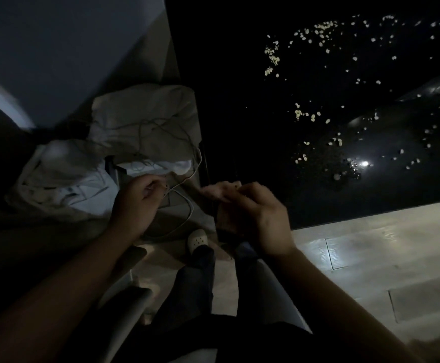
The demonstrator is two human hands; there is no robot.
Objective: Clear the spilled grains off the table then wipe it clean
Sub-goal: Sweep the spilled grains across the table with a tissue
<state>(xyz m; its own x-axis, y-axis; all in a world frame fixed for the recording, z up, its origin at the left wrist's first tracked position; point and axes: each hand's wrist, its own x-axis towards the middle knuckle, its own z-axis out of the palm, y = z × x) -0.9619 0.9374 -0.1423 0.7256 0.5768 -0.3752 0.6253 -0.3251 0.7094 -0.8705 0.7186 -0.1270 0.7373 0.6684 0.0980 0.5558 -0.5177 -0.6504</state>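
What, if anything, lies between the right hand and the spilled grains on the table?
Nothing visible. The right hand, gripping a cloth, hangs by the corner of the table. The dark surface from there to the grains looks bare, though the dim light could hide small things.

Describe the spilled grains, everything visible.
The grains are small pale cream pieces, strewn loose over the glossy black table in clumps with singles between; their kind is too small to tell. Only the table touches them: the left hand, pinching a white cable, and the right hand, gripping a pinkish cloth, are both apart from them.
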